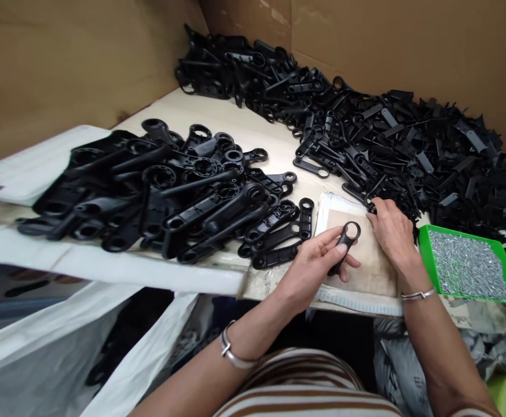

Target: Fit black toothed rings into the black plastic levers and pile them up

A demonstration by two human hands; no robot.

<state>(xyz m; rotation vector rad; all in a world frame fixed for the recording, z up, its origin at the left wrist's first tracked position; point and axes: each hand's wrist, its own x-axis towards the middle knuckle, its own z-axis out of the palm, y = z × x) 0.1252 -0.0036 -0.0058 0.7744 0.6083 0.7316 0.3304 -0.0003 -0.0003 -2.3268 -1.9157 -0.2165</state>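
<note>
My left hand (322,255) is closed around a black plastic arm with a ring at one end (352,231), tilted with the ring up, above a cloth-covered pad (370,269). My right hand (392,231) reaches the near edge of a large heap of small black plastic parts (409,145). Its fingers are curled together against dark pieces there; what they grip is partly hidden. To my left lies a pile of larger black plastic arms with round ends (192,214).
A green tray (426,255) full of small silvery metal pieces (470,266) stands right of my right hand. Cardboard walls (409,46) close off the back and left. White padding (105,252) runs along the table's front edge. A white plastic bag (149,341) hangs below.
</note>
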